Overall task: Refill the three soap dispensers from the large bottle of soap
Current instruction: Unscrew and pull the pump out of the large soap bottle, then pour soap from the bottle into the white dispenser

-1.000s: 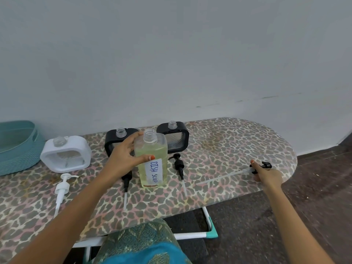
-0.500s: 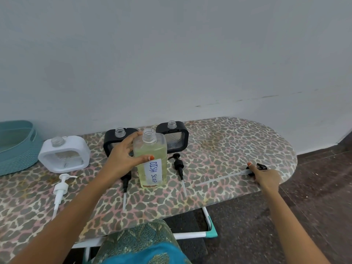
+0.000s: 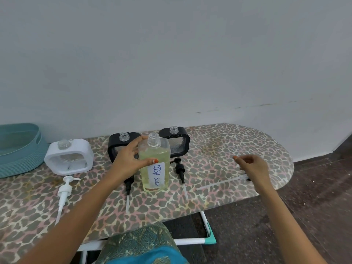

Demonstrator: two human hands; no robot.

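The large clear bottle (image 3: 154,164) of yellow-green soap, labelled "DISH SOAP", stands uncapped on the leopard-print board (image 3: 219,145). My left hand (image 3: 129,161) grips its left side, thumb across the front. Behind it stand three open-necked dispensers: a white one (image 3: 69,157) at left, a black one (image 3: 122,143) partly hidden by my hand, and another black one (image 3: 176,141) at right. My right hand (image 3: 251,166) hovers above the board with loose fingers, holding nothing. The big bottle's pump with its long tube (image 3: 222,182) lies under it.
A white pump (image 3: 64,191) and two black pumps (image 3: 128,187) (image 3: 180,171) lie on the board in front of the dispensers. A teal basket (image 3: 19,149) sits at the far left. The board's rounded end is at right, with dark floor (image 3: 314,187) beyond.
My right hand has let go of the long-tubed pump, which now lies on the board, and has lifted up and leftward. My left hand still holds the bottle in place.
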